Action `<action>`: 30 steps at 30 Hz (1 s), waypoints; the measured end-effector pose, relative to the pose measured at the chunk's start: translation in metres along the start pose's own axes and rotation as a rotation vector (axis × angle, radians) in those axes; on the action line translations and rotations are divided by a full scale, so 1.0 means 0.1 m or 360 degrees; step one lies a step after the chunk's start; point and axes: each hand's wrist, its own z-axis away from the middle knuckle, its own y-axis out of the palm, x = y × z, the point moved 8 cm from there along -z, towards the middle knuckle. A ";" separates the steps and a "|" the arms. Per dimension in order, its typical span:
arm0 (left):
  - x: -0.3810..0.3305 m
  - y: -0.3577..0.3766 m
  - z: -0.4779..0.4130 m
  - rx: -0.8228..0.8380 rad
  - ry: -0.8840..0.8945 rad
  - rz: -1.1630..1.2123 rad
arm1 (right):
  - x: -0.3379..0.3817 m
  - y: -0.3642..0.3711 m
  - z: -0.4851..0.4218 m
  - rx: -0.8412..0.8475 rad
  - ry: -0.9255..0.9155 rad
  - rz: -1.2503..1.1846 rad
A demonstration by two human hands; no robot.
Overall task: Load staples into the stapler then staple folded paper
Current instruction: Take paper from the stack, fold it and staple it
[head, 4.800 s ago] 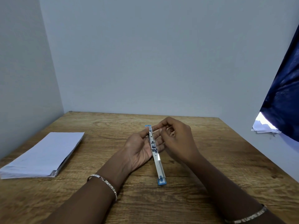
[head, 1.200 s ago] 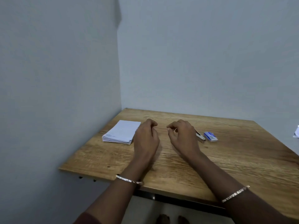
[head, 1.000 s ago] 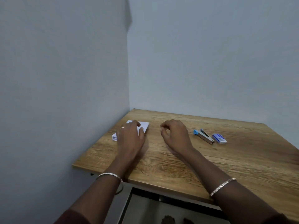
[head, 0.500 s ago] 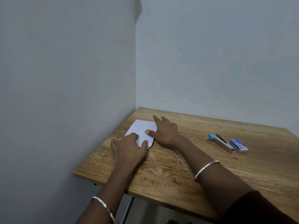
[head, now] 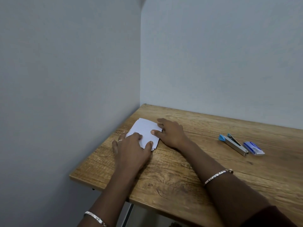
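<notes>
Wooden table (head: 180,182), grey corner walls (head: 65,71), silver bracelets (head: 218,175)

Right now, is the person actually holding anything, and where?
Nothing is lifted. Both hands, left and right, lie flat on the stack of paper, at its near and right edges.

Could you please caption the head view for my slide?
Both hands press on stacked paper; stapler lies aside.
</notes>
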 end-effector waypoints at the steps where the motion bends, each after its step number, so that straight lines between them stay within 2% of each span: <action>1: 0.00 0.00 0.00 0.0003 -0.0003 0.0000 | 0.00 -0.02 0.00 -0.0045 0.0004 -0.0047; 4: 0.01 0.00 0.00 -0.0003 -0.0005 0.0011 | -0.03 -0.09 -0.05 -0.0146 0.0090 -0.0112; 7: 0.01 0.00 0.00 0.0001 -0.0011 0.0011 | -0.15 -0.10 -0.14 -0.0077 0.0246 -0.0236; 12: 0.01 -0.02 0.00 -0.0022 -0.0012 0.0010 | -0.27 -0.18 -0.11 -0.0308 0.0409 -0.0897; 15: 0.00 -0.02 0.00 -0.0031 0.0002 -0.0012 | -0.30 -0.19 -0.08 -0.0406 0.0484 -0.1132; 25: -0.04 -0.09 0.03 -0.0138 0.0080 0.0103 | -0.23 -0.36 -0.07 -0.0628 0.0386 -0.0975; 30: -0.03 -0.07 0.03 -0.0110 0.0071 0.0073 | -0.20 -0.36 -0.07 -0.0615 0.0313 -0.0906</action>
